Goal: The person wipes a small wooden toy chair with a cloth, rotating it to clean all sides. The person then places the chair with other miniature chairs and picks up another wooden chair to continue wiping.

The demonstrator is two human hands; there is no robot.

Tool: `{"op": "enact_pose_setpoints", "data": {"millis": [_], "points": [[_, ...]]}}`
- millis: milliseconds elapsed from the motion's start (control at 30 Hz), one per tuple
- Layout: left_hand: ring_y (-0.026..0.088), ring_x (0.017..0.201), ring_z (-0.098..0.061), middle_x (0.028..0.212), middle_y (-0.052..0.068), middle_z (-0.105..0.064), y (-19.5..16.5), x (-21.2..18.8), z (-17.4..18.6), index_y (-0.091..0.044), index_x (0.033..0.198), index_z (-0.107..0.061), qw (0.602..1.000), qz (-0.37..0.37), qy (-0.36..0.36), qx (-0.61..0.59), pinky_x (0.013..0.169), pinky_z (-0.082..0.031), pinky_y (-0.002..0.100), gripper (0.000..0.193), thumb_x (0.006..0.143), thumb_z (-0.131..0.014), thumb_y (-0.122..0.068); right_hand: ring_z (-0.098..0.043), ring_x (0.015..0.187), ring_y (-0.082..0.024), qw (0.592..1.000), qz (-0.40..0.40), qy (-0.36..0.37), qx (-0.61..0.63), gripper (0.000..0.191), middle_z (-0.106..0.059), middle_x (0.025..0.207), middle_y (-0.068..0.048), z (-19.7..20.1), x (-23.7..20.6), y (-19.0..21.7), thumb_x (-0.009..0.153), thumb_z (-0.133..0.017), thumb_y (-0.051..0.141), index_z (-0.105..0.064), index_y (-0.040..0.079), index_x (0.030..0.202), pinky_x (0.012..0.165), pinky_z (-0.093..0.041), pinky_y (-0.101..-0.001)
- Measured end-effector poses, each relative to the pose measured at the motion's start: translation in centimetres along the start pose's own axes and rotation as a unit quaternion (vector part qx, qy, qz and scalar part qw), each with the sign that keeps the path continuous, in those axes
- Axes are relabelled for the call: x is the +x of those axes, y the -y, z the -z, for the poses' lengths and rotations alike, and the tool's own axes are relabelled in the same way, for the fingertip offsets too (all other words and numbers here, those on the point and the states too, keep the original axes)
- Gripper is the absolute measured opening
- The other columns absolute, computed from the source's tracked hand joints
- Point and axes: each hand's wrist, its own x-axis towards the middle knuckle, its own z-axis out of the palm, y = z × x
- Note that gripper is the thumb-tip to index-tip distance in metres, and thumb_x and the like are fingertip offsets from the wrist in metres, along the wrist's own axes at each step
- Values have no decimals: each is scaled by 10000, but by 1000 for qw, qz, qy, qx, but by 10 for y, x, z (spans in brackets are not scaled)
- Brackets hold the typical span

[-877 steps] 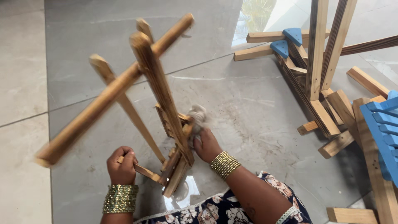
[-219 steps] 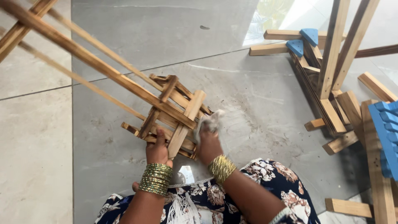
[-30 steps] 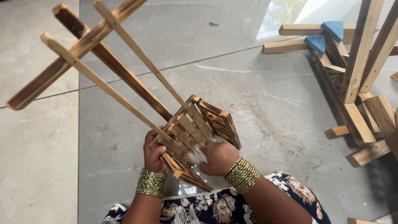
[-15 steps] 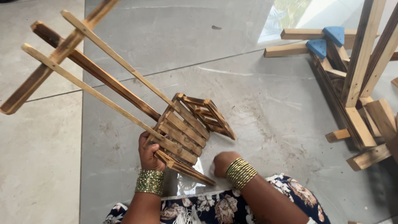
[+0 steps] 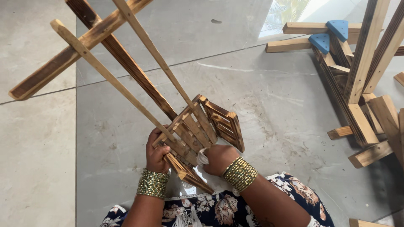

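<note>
Head cam looks straight down at a small wooden folding frame (image 5: 198,130), a slatted thing with long crossed legs sticking up and away to the upper left, held over a grey tiled floor (image 5: 269,96). Left hand (image 5: 156,152) has its fingers curled tight around the lower end of the frame near the slats, so that's the one doing the holding. Right hand (image 5: 218,159) is closed around a small pale cloth (image 5: 202,157), pressed right against the slatted part. Honestly looks like a wipe-down or finish-rubbing job, and my guess is it's somewhere in the middle: the cloth is on the slats close to the lap, while the long legs reach well away from it. Can't tell from the wood itself which bits are done, since the dark burnt-looking grain is patchy all over. Off to the right, a pile of similar wooden frames (image 5: 357,84) with blue corner pieces (image 5: 332,35) lies on the floor, well apart from the hands.
</note>
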Motion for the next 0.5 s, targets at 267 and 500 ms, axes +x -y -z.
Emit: {"op": "enact_pose_setpoints", "data": {"millis": [267,500], "points": [[238,1214,-599,1295,139,-643,-12,-2,-6,34,1399,-534,983,100,17,152,1075,-450,356,710,702,-591,-90,-713,817,-258,896,158,-399,113,189,-667,969,-82,-12,-2,8,841,-746,285,-722,128,943,697,-590,-380],[226,1234,-600,1317,122,-638,-19,-2,-22,4,1450,-471,984,103,41,141,1087,-457,355,765,693,-547,-81,-655,757,-223,887,199,-413,53,318,-617,953,-39,-21,7,9,860,-749,211,-710,177,1174,648,-525,-400]]}}
